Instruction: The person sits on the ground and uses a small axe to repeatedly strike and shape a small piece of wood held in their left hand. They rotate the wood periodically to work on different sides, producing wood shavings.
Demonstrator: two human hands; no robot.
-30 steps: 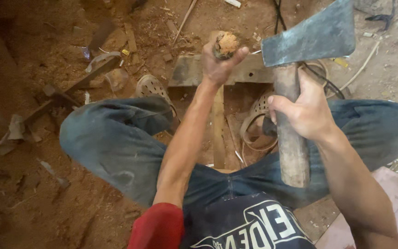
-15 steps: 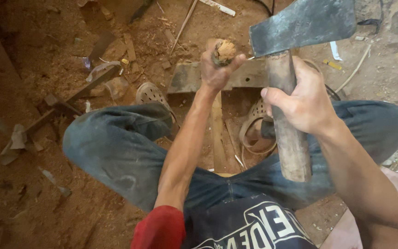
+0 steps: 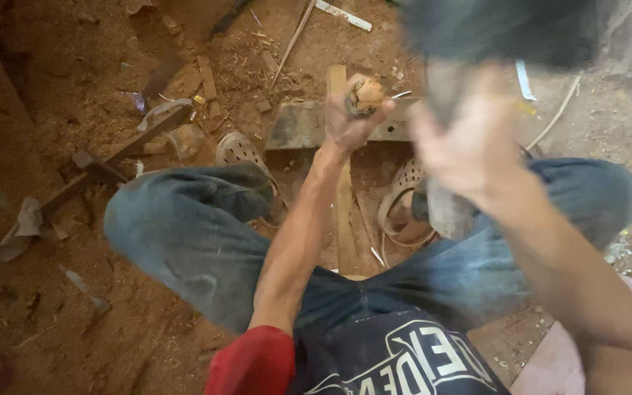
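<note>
Wood, small knobbly chunk point(image 3: 366, 95), pinched upright in left hand point(image 3: 352, 121), fingers wrapped round its lower part, top left exposed. Held over grey slab point(image 3: 298, 126) lying on sawdust floor point(image 3: 74, 307), probably as a chopping base. Left arm stretched straight out between the knees, keeping body back from the piece. Right hand point(image 3: 469, 143) blurred, closed round pale axe handle point(image 3: 448, 208); dark axe head point(image 3: 499, 29) raised above and right of the chunk, apart from it. Perforated sandals point(image 3: 239, 150) either side of slab. Wooden slat point(image 3: 341, 197) running under slab. Scrap sticks and offcuts at left, well apart.
</note>
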